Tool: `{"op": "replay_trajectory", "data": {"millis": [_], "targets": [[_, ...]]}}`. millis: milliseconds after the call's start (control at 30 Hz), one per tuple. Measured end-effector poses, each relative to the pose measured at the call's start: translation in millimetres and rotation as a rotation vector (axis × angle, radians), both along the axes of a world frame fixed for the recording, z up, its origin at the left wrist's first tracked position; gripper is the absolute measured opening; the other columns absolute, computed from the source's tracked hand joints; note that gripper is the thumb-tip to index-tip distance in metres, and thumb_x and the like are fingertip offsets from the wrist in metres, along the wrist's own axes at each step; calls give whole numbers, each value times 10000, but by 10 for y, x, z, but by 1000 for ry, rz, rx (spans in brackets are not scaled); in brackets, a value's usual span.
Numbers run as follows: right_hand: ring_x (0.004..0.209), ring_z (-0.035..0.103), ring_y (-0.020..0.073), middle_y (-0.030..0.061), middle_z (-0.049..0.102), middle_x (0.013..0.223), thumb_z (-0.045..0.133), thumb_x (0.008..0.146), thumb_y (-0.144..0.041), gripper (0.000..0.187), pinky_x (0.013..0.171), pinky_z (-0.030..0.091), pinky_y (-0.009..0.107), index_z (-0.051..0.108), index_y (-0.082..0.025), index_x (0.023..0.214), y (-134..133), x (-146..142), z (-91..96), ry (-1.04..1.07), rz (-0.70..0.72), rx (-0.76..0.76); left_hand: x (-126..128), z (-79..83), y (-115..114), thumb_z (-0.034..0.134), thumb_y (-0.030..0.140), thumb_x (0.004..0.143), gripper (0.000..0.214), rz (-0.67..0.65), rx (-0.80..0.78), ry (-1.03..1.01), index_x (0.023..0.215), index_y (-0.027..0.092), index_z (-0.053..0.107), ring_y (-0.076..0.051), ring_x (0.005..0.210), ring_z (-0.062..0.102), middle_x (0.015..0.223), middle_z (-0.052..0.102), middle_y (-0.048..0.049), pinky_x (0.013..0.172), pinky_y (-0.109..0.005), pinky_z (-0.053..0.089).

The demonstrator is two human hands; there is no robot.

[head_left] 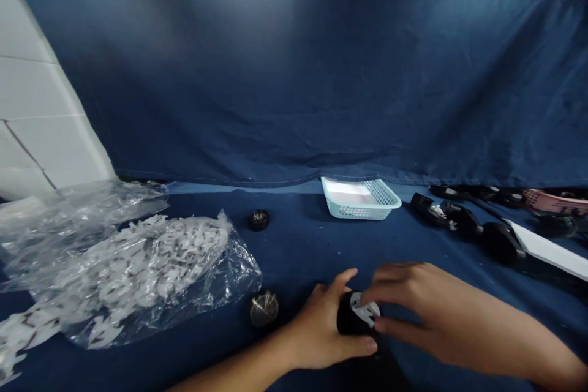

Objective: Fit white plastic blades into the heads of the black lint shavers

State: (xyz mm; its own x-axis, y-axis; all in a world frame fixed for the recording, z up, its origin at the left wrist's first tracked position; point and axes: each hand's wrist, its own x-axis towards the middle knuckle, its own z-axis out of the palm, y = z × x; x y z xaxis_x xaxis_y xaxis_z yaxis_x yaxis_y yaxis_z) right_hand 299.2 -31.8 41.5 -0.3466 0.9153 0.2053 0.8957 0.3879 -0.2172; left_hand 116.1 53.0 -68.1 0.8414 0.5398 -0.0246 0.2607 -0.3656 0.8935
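"What can't you make out from here?"
"The underside of the round black part (348, 321); the left hand (327, 329) curls around it, thumb and fingers on its sides."
"And the right hand (420, 311)?"
"Pinching the thin whitish plastic piece (365, 310) on top, fingertips hiding its edge. The black part sits between both hands, over the blue cloth-covered desk (298, 251); a dark shape (372, 373) below is cut off."

Two hands (324, 331) (427, 305) are holding one black part (346, 317) and one white piece (366, 311), two mesh-topped discs (264, 308) (260, 219) lying leftward, two baskets (358, 213) (554, 202) beyond.
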Motion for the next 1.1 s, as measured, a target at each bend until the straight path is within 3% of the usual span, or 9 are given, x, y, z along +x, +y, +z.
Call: {"op": "replay_trajectory", "data": {"millis": [100,167,367,533,633,800,967,1100], "targets": [[934,703,242,18,750,1057,600,849,-267,293,795,542,345,696,-331,1119,65,49,-52,21,66,-122,0,-4,2,774,470,677,1019,16,21,17,1506,252,223,-351,1312,394,1445,433,-139,1096,-517,290],[926,707,236,11,751,1055,587,860,-241,342,791,540,335,665,-349,1174,97,90,-95,19,94,-179,-2,9,-5,781,463,668,1019,28,17,33,1503,256,235,-350,1289,418,1417,455,-145,1085,-512,310],[717,690,214,-11,746,769,515,938,-317,226,635,505,310,691,-340,1078,127,134,-92,-91,-56,-110,-12,22,-18,799,437,642,1015,41,10,9,1489,245,275,-351,1247,452,1332,516,-151,1065,-516,335],[945,687,183,-18,734,1047,518,949,-317,241,821,541,304,650,-342,1148,87,102,-63,112,-66,-119,-8,-31,-4,807,420,625,1021,43,-6,-7,1485,246,284,-354,1245,445,1341,499,-156,1064,-529,325],[1094,640,209,7,704,1158,519,949,-359,253,937,522,358,640,-334,1169,-7,113,-205,236,-121,-71,-3,-45,8,812,392,616,1032,49,-29,-5,1485,229,279,-338,1237,452,1328,499,-160,1075,-506,319],[1169,602,228,32,691,1194,455,976,-379,285,1013,477,395,660,-307,1160,-122,113,-539,563,-231,-52,-7,-26,34,812,335,614,1014,40,-39,8,1477,254,285,-319,1207,480,1283,521,-138,1070,-482,326],[1056,650,256,79,733,1037,452,968,-414,330,970,482,418,717,-226,1027,-24,17,-757,889,-212,8,-1,-37,53,806,328,627,979,33,-1,-21,1464,239,305,-309,1197,482,1306,525,-126,1065,-476,341],[950,674,245,84,739,938,452,961,-444,354,911,502,401,703,-202,1023,36,-19,-931,972,-220,63,3,-79,55,794,323,650,922,30,53,-84,1447,259,336,-312,1227,472,1354,517,-106,1070,-466,349]]}}
